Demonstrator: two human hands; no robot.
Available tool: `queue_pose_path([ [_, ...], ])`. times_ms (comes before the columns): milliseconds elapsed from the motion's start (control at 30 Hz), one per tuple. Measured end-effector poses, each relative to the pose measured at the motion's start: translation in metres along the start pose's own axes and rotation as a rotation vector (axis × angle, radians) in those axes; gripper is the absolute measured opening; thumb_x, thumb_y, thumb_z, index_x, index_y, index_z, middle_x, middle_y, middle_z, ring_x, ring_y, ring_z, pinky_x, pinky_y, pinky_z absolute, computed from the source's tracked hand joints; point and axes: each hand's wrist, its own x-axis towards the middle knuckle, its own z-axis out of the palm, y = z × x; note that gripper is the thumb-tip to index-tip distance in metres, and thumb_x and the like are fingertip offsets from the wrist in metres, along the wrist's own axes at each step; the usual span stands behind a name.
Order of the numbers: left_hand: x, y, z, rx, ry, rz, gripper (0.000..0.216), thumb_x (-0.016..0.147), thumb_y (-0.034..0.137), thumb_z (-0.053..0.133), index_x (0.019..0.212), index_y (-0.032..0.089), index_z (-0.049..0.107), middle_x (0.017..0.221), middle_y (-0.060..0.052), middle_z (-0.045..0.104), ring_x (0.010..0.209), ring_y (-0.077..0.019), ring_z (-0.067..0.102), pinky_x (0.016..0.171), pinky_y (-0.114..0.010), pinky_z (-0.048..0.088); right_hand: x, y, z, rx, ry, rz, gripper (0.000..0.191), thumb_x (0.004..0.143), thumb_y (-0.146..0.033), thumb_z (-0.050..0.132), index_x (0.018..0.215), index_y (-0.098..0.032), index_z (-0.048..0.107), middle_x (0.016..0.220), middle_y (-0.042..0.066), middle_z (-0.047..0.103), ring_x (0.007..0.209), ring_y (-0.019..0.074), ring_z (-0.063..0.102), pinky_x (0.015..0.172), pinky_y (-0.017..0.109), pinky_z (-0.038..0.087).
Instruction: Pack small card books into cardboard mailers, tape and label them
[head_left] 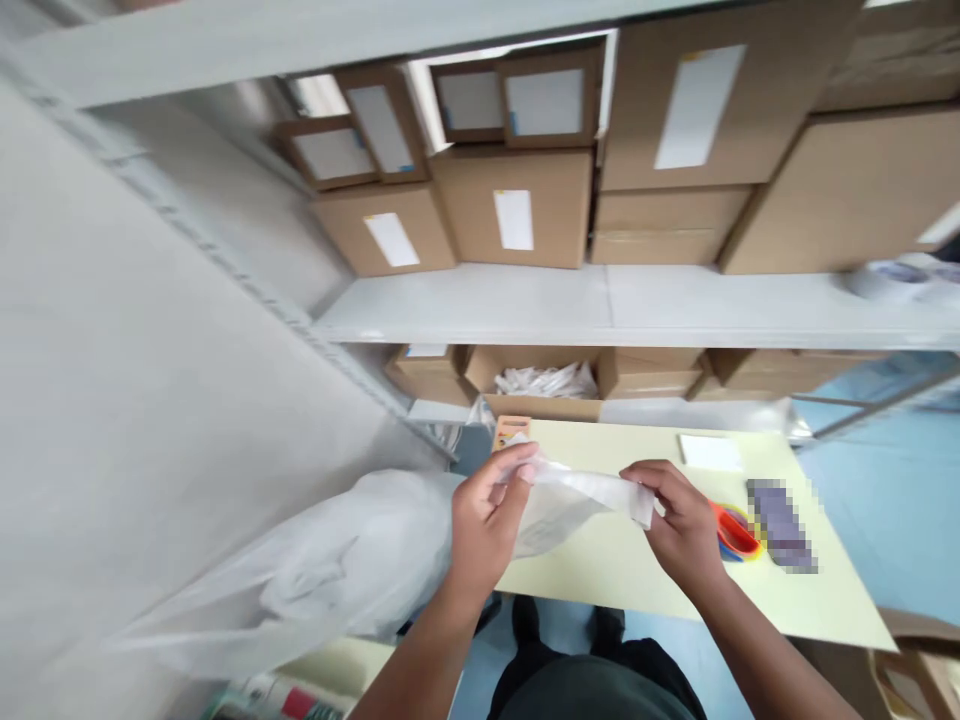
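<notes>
My left hand (491, 510) pinches one end of a thin, see-through plastic bag (555, 515), thumb against fingers. Along the bag's upper edge runs a whitish folded strip, and my right hand (679, 520) grips its other end between thumb and fingers. The strip is stretched between both hands above a pale yellow table (600, 570). Just beside my right hand on the table lie orange, yellow and blue rings (739, 535), partly covered by the hand; their kind is unclear.
A large translucent plastic sack (367, 540) bulges left of the table. Behind stands a grey shelf (525, 305) with cardboard boxes (510, 205) and an open box of white pieces (547, 380). A white card (710, 452) and a pixelated dark oblong (780, 525) lie on the right.
</notes>
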Motion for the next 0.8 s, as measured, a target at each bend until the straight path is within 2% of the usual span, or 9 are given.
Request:
queue_pose_path([
  [100,-0.039,-0.024,0.043,0.172,0.038,0.239,0.029,0.095,0.027,0.059,0.12,0.022,0.071,0.115,-0.008,0.076,0.104,-0.0218,0.072,0.089,-0.03,0.059,-0.004,0.026,-0.041,-0.019,0.02,-0.021,0.019,0.087,-0.012,0.059,0.096,-0.026,0.069,0.104,0.006,0.071,0.097,0.0203,0.069,0.08,0.032,0.055],
  [200,-0.105,-0.069,0.077,0.344,-0.049,0.417,0.051,0.091,0.02,0.061,0.141,0.03,0.058,0.122,-0.006,0.074,0.113,-0.0232,0.07,0.099,-0.033,0.056,-0.028,0.07,-0.061,0.029,-0.061,0.092,0.012,0.087,-0.016,0.06,0.088,-0.025,0.068,0.11,0.008,0.072,0.1,0.0218,0.069,0.078,0.033,0.056],
  [300,-0.164,-0.105,0.106,0.366,-0.444,0.113,0.068,0.092,0.027,0.058,0.157,0.026,0.037,0.144,-0.011,0.061,0.127,-0.0255,0.062,0.105,-0.035,0.053,-0.059,0.127,-0.069,0.083,-0.123,0.358,0.009,0.084,-0.021,0.06,0.081,-0.023,0.069,0.117,0.01,0.073,0.109,0.0257,0.068,0.086,0.039,0.056],
  [367,-0.178,-0.114,0.124,0.255,-0.746,-0.175,0.073,0.092,0.033,0.056,0.159,0.021,0.031,0.142,-0.013,0.062,0.12,-0.0249,0.066,0.099,-0.036,0.055,-0.074,0.163,-0.07,0.133,-0.18,0.517,0.01,0.078,-0.021,0.059,0.077,-0.023,0.069,0.112,0.01,0.075,0.115,0.028,0.067,0.092,0.042,0.055],
  [433,-0.168,-0.111,0.141,0.155,-0.936,-0.387,0.066,0.094,0.036,0.052,0.156,0.019,0.038,0.12,-0.01,0.075,0.1,-0.0212,0.073,0.092,-0.034,0.057,-0.082,0.191,-0.068,0.174,-0.267,0.635,0.017,0.071,-0.017,0.055,0.075,-0.023,0.07,0.104,0.009,0.077,0.11,0.027,0.069,0.094,0.041,0.055],
  [533,-0.124,-0.107,0.162,0.235,-0.931,-0.401,0.051,0.098,0.038,0.044,0.146,0.025,0.053,0.092,-0.002,0.079,0.083,-0.0181,0.073,0.088,-0.032,0.056,-0.077,0.215,-0.06,0.126,-0.384,0.736,0.03,0.063,-0.011,0.046,0.073,-0.021,0.072,0.095,0.007,0.078,0.096,0.0232,0.072,0.09,0.038,0.056],
  [600,-0.094,-0.116,0.174,0.419,-0.846,-0.271,0.048,0.098,0.037,0.042,0.143,0.03,0.056,0.111,-0.004,0.077,0.101,-0.0202,0.07,0.099,-0.034,0.052,-0.067,0.223,-0.055,0.067,-0.424,0.766,0.034,0.061,-0.01,0.044,0.073,-0.021,0.073,0.09,0.007,0.078,0.089,0.0222,0.073,0.086,0.037,0.058],
  [667,-0.079,-0.139,0.183,0.632,-0.858,-0.191,0.054,0.094,0.03,0.048,0.148,0.03,0.05,0.136,-0.008,0.066,0.122,-0.0249,0.062,0.108,-0.04,0.046,-0.055,0.228,-0.052,0.025,-0.42,0.78,0.038,0.062,-0.009,0.044,0.078,-0.021,0.076,0.093,0.006,0.079,0.086,0.0219,0.073,0.083,0.037,0.059],
  [800,-0.093,-0.205,0.188,0.995,-0.933,-0.086,0.072,0.09,0.026,0.054,0.158,0.03,0.032,0.161,-0.013,0.039,0.148,-0.0357,0.035,0.114,-0.057,0.035,-0.052,0.227,-0.055,-0.072,-0.337,0.783,0.052,0.07,-0.008,0.045,0.11,-0.023,0.075,0.111,0.007,0.076,0.098,0.0232,0.071,0.097,0.044,0.055],
])
